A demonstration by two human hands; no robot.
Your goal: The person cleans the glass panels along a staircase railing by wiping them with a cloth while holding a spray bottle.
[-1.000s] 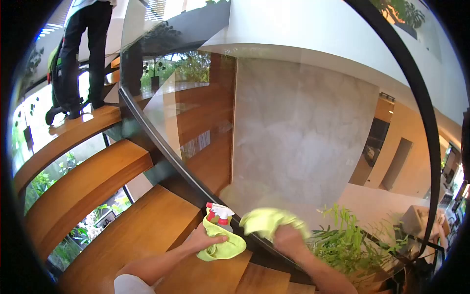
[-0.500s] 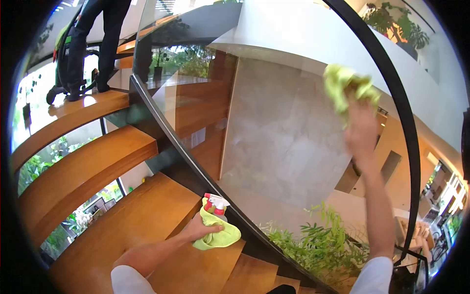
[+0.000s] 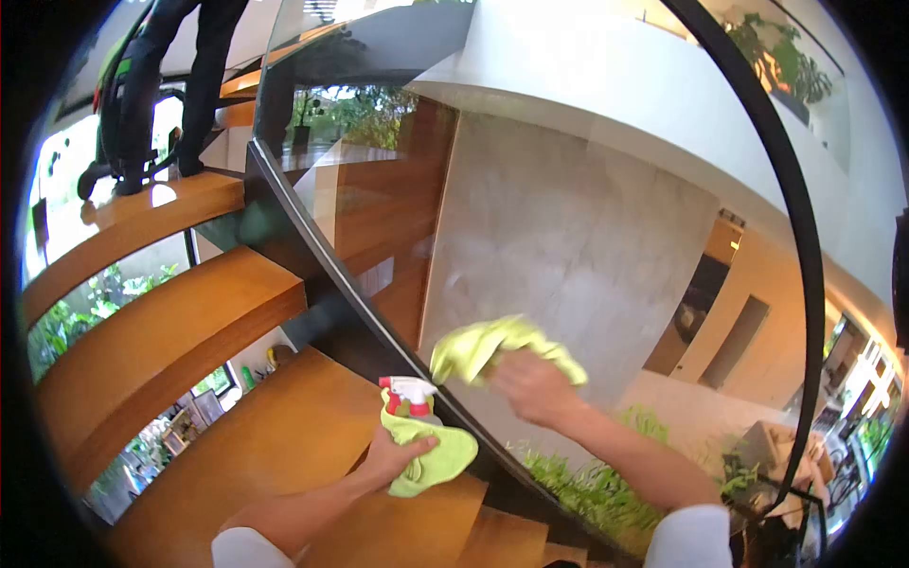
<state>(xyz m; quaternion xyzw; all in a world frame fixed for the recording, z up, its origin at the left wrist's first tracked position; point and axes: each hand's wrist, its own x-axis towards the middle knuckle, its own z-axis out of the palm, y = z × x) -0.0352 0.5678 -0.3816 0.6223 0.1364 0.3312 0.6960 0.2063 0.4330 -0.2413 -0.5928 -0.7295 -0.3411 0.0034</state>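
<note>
My left hand (image 3: 393,456) is closed around a spray bottle (image 3: 409,396) with a red and white trigger head. A yellow-green cloth (image 3: 437,462) is bunched round the bottle in the same grip and hides most of its body. Farther right, my right hand (image 3: 532,386) grips another yellow-green cloth (image 3: 502,346), which spreads out beyond the fingers, slightly blurred. That cloth lies over the curved glass panel (image 3: 540,218) of the stair railing, just above its dark lower rail. Whether the whole cloth touches the glass I cannot tell.
Wooden stair treads (image 3: 180,308) climb to the left, with open gaps between them. A dark metal stringer (image 3: 331,275) borders the glass. On an upper step stands another person (image 3: 161,95) in dark trousers. Behind the glass grow green plants (image 3: 587,483); a black handrail (image 3: 791,189) curves at right.
My right hand has swept the cloth down and left across the glass, from high on the right to near the spray bottle. My left hand keeps its hold and has barely shifted.
</note>
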